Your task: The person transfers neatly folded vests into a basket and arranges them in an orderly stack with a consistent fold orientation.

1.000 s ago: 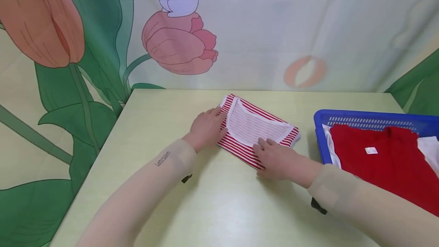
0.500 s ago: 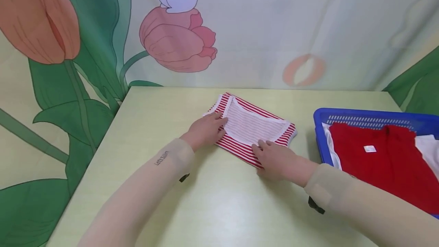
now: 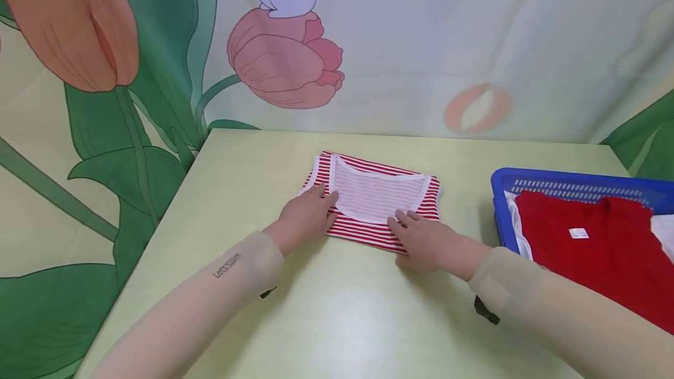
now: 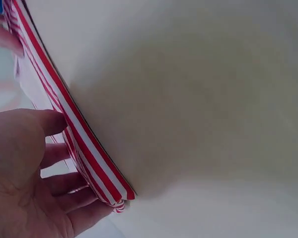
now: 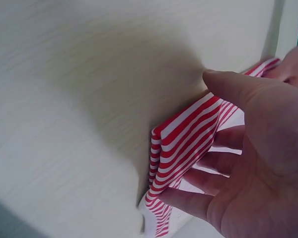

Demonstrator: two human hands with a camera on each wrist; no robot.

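A folded red-and-white striped shirt (image 3: 379, 238) with white trim lies flat on the table, its pale inner side showing in a scooped patch. On its left end rests my left hand (image 3: 307, 215), fingers over the cloth and nearly straight; the left wrist view shows the thumb tip touching the striped folded edge (image 4: 97, 161). My right hand (image 3: 423, 240) lies at the near right corner. In the right wrist view its loosely extended fingers (image 5: 188, 201) touch the stripes, and the thumb lies along the near fold.
A blue plastic basket (image 3: 500, 203) stands on the right of the table (image 3: 337, 320). It holds a red garment (image 3: 579, 262) with a white tag, and white cloth (image 3: 664, 230). Behind the table hangs a curtain (image 3: 400, 45) printed with tulips.
The striped shirt has turned counterclockwise and now lies straighter along the table. My left hand has shifted left and closer with its end; the right hand stays near its corner.
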